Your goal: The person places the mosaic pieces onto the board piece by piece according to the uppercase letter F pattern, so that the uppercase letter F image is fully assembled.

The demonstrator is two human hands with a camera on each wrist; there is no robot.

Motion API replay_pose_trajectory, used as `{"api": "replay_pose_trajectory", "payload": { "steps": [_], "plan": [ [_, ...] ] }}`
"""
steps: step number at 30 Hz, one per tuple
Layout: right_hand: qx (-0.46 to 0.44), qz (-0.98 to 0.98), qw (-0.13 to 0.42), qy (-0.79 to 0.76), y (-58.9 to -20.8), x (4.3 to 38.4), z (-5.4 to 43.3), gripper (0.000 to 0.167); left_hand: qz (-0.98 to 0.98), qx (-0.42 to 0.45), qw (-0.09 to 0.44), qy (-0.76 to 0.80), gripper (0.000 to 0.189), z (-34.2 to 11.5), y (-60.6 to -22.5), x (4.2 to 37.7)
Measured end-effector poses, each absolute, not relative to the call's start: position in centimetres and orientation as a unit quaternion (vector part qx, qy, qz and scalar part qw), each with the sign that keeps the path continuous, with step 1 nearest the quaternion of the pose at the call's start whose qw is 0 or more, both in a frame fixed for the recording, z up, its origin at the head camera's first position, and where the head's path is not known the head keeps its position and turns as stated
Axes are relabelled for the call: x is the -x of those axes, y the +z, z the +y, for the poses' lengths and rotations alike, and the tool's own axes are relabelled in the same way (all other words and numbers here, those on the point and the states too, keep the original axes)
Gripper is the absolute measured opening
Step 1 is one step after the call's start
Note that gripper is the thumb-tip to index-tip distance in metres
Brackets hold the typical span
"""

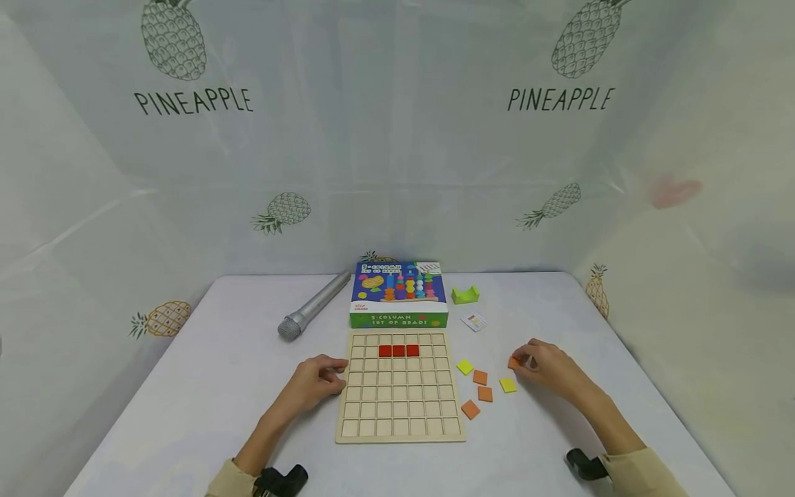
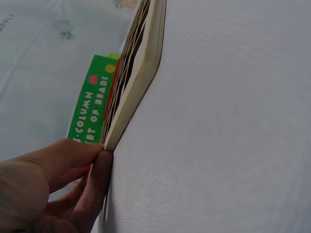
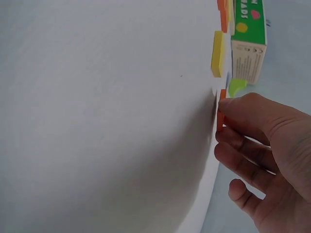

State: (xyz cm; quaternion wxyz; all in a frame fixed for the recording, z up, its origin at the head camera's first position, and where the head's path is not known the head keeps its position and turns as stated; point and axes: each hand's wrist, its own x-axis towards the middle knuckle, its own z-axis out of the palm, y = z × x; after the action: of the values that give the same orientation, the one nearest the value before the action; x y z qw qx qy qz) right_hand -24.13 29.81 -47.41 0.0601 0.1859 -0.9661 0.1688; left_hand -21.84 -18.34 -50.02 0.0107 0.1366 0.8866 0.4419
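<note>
A wooden grid board [image 1: 401, 386] lies flat on the table, with three red square tiles [image 1: 399, 351] side by side in one of its upper rows. At its left edge my left hand [image 1: 317, 379] pinches the rim between thumb and finger; the left wrist view shows the fingertips [image 2: 103, 154] on that edge. Right of the board, my right hand [image 1: 549, 367] holds an orange square tile [image 3: 221, 121] between thumb and fingers. Between this hand and the board lie loose orange tiles [image 1: 485, 394] and two yellow tiles [image 1: 508, 385].
Behind the board stands a bead-set box [image 1: 399, 297]. A silver microphone [image 1: 317, 304] lies to its left. On its right are a green curved piece [image 1: 466, 295] and a small white card [image 1: 475, 322]. A pineapple-print curtain [image 1: 397, 138] hangs behind the white table [image 1: 205, 386].
</note>
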Motion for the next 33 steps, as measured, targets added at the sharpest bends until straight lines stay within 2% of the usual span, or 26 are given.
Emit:
{"api": "replay_pose_trajectory", "payload": {
  "steps": [5, 21, 33],
  "plan": [
    [-0.193, -0.964, 0.060, 0.171, -46.9, 24.3, 28.9, 0.018, 0.887, -0.135, 0.010, 0.441, 0.038, -18.3, -50.0, 21.8],
    [-0.211, -0.962, 0.012, 0.172, -45.8, 25.7, 22.6, 0.023, 0.887, -0.137, 0.005, 0.442, 0.038, -18.3, -50.1, 21.9],
    [-0.288, -0.941, 0.010, 0.177, -45.9, 26.3, 17.1, 0.021, 0.882, -0.127, 0.005, 0.454, 0.038, -18.1, -49.9, 21.8]
  ]
}}
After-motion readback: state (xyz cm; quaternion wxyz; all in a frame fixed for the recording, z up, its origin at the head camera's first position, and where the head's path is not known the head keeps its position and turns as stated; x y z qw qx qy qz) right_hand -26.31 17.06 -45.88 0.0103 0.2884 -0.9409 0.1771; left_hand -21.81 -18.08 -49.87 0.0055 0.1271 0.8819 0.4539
